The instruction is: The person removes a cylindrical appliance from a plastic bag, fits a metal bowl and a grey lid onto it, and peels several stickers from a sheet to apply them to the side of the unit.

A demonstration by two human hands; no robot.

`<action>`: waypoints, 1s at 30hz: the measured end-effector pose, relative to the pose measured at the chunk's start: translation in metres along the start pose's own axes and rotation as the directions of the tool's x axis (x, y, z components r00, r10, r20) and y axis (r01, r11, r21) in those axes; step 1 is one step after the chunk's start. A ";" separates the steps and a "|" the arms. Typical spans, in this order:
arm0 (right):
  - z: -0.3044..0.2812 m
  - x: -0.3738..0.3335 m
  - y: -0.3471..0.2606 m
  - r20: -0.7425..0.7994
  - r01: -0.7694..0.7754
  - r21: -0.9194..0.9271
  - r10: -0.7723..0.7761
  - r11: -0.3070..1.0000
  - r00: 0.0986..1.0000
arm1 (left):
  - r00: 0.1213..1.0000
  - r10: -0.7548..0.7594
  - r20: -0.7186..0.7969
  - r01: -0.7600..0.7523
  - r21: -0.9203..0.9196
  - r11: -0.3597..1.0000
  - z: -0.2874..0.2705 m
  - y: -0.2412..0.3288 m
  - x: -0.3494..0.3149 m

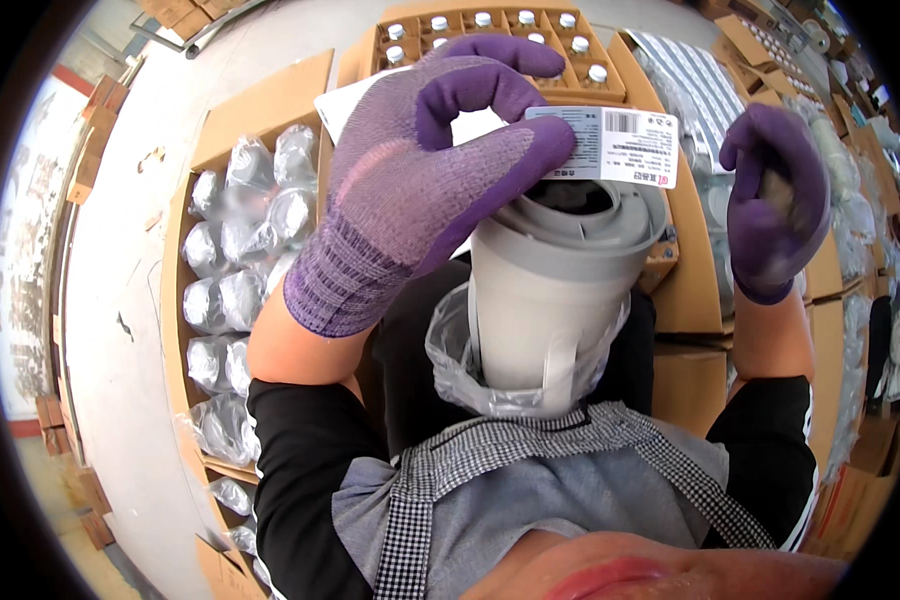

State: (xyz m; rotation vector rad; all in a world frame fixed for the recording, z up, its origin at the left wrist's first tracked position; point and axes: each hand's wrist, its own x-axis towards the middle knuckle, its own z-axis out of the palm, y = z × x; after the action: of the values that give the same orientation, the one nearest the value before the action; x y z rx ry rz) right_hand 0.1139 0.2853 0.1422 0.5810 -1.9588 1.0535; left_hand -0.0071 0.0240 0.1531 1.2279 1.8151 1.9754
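Note:
A white and blue printed card (625,146) with a barcode is pinched in my purple-gloved left hand (440,150), the thumb lying across its left end. Just below the card stands a large cream tumbler (525,300) with a grey lid (600,225) and a dark opening in the top. A clear plastic bag (460,365) is bunched round the tumbler's lower part, between my legs. To the right, apart from the tumbler, my gloved right hand (780,205) is raised with its fingers loosely curved. A brownish patch shows on its palm, and I see nothing held there.
On the left, an open carton (175,330) holds several bagged tumblers (240,240). A divided carton (610,85) of white-capped bottles stands ahead. More cartons and plastic-wrapped goods (850,240) line the right side. Pale floor (120,280) runs along the far left.

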 end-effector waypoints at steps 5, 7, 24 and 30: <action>0.016 -0.007 -0.068 0.152 -0.560 0.069 0.546 0.826 0.824 | 0.997 -0.049 0.054 0.039 0.174 0.984 0.016 0.019 -0.027; 0.028 -0.012 -0.082 0.180 -0.594 -0.036 0.590 0.804 0.787 | 0.994 -0.044 0.099 0.041 0.036 0.999 0.021 0.019 -0.038; 0.070 -0.058 -0.074 0.099 -0.588 -0.173 0.608 0.790 0.788 | 0.993 0.120 0.014 -0.116 0.385 0.915 0.029 -0.021 -0.074; 0.075 -0.062 -0.067 0.058 -0.514 -0.194 0.532 0.836 0.845 | 1.000 -0.001 -0.020 0.008 0.326 0.945 0.037 0.005 -0.069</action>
State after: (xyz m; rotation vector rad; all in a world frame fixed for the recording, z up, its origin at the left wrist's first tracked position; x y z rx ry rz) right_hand 0.1620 0.1871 0.0982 -0.0116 -2.3499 1.1753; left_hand 0.0635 0.0060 0.1246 1.2903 2.2196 1.7359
